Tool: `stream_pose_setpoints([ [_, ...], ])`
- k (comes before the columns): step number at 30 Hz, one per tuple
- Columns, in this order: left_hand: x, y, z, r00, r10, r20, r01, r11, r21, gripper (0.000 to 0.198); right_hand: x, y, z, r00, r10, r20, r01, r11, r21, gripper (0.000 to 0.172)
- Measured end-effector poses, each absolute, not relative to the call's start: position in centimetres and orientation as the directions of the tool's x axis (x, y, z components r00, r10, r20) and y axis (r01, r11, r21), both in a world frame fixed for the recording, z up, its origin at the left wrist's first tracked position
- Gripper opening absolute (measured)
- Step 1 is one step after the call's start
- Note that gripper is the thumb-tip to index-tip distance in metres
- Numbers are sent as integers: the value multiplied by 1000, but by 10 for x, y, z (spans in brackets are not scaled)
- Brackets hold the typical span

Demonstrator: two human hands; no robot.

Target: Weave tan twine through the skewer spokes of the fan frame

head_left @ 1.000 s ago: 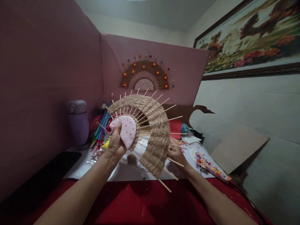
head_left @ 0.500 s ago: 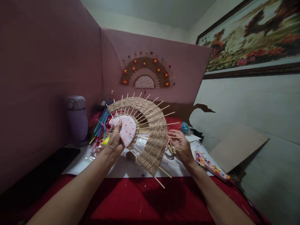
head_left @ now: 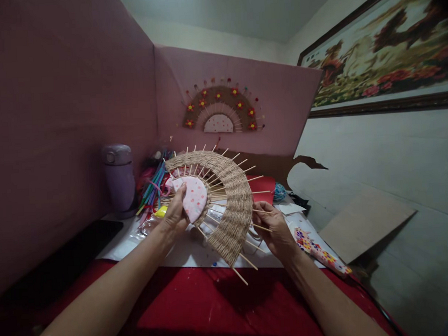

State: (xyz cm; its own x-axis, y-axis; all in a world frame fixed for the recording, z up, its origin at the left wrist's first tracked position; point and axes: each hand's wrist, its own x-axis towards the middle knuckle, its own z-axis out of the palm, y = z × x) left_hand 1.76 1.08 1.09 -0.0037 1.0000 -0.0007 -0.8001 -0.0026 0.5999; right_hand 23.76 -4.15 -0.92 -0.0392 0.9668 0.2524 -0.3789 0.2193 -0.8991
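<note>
A half-round woven fan [head_left: 237, 192] of tan cord on thin wooden sticks is held tilted above the table. At its inner centre sits a white half-circle pad [head_left: 196, 195] with pink dots. My left hand [head_left: 177, 210] is closed on this pad, thumb on top and fingers behind. My right hand [head_left: 275, 229] is at the fan's outer right edge, fingers bent in around the stick ends and touching the rim. Its fingertips are partly hidden by the sticks and cord.
A purple bottle [head_left: 119, 180] stands at the left beside coloured pipe cleaners [head_left: 152, 191]. Blue yarn [head_left: 280, 191] and a flower-patterned glue gun [head_left: 316, 248] lie at the right. A finished flowered fan [head_left: 218, 96] hangs on the pink board [head_left: 280, 96] behind. Cardboard [head_left: 363, 226] leans against the wall.
My right hand's fingers have drawn in closer around the stick ends at the fan's edge. The whole view has shifted slightly; my left hand keeps its hold on the pad.
</note>
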Motion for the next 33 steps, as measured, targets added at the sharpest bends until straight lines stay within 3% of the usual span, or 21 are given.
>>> stream_pose_setpoints([
  [6,17,7,11,25,1000,-4,-788,22,616,22,236,-38,-14,13,968,252,-296,245,-923,23],
  [15,15,6,8,121,992,-30,-748,111,654,13,236,-35,-18,-51,965,255,-246,236,-940,20],
  [22,15,6,12,42,999,-16,-771,42,635,18,233,-37,-15,16,978,209,-220,207,-953,22],
  [33,10,11,15,-39,999,-18,-785,-20,619,20,237,-41,-6,54,964,260,-130,264,-956,22],
])
